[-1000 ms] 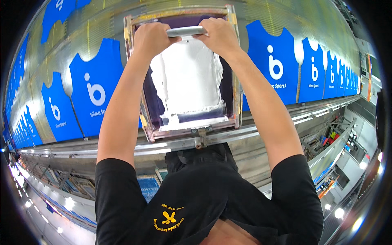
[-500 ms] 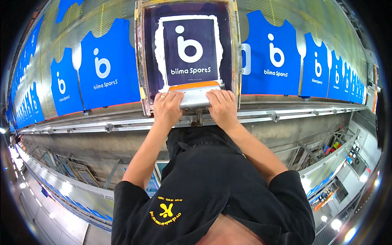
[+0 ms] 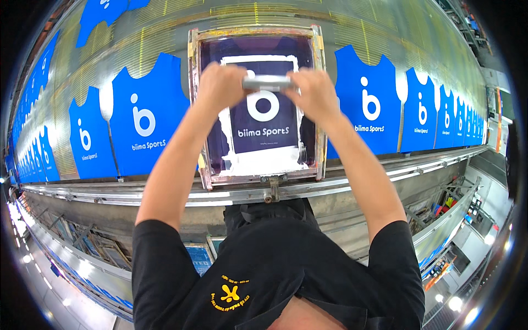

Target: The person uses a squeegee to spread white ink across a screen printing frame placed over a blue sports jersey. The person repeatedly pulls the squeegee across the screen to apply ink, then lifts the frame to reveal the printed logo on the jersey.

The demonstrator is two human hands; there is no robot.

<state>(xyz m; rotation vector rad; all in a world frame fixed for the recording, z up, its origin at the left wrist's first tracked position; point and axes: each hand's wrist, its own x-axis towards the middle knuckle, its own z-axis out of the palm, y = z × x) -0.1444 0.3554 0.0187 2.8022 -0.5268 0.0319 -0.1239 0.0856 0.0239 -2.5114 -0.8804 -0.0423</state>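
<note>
My left hand (image 3: 221, 87) and my right hand (image 3: 316, 94) grip the two ends of a metal-handled squeegee (image 3: 268, 82), fingers closed round it. It is held over the far part of a dark screen-printing screen (image 3: 261, 144); motion blurs it a little, and whether its blade touches the mesh I cannot tell. White ink (image 3: 264, 160) lies in a thick band along the near end of the screen, with thinner streaks up both sides. A pale rounded logo and lettering show on the mesh. My hands hide part of the far ink edge.
Blue sleeveless garment pieces (image 3: 147, 96) with white prints lie left of the screen, and more blue pieces (image 3: 366, 77) lie to its right, along a long table (image 3: 264, 15). A metal rail (image 3: 137, 190) runs along the table's near edge. Framed screens (image 3: 198, 257) stand below.
Both hands have carried the squeegee from the near end to the far part of the screen. A white ink band now shows at the near end. The whole view has shifted slightly.
</note>
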